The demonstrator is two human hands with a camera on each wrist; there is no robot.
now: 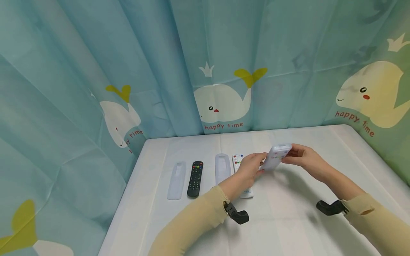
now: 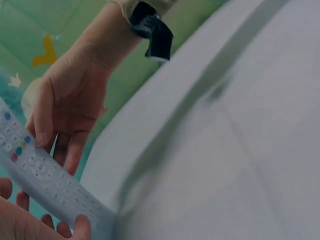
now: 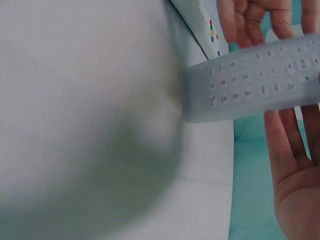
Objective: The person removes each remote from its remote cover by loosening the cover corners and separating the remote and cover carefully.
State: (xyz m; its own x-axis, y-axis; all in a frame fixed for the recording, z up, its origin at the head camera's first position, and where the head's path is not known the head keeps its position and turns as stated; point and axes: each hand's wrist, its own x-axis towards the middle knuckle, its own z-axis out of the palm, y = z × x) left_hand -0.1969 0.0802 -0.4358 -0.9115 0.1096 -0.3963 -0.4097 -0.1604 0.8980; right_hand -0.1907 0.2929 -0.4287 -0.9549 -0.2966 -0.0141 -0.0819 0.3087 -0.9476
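Note:
Both hands hold a white remote control in a translucent cover [image 1: 273, 157], tilted with one end raised, over the right half of the table. My left hand [image 1: 247, 167] grips it along its left edge, low down. In the left wrist view a fingertip of this hand presses the button face near the lower end. On the opposite edge, my right hand [image 1: 302, 158] pinches the upper part. The right wrist view shows the covered lower end close over the white cloth, with rows of buttons showing through. Part of the right fingers is hidden behind the remote.
Left of the hands, a white remote [image 1: 237, 160] lies partly under the left forearm. Beside it are an unfilled translucent cover [image 1: 222, 167], a black remote [image 1: 195, 179] and another translucent cover [image 1: 176, 181]. A blue-green curtain [image 1: 153, 64] with whales hangs behind the white table [image 1: 288, 220].

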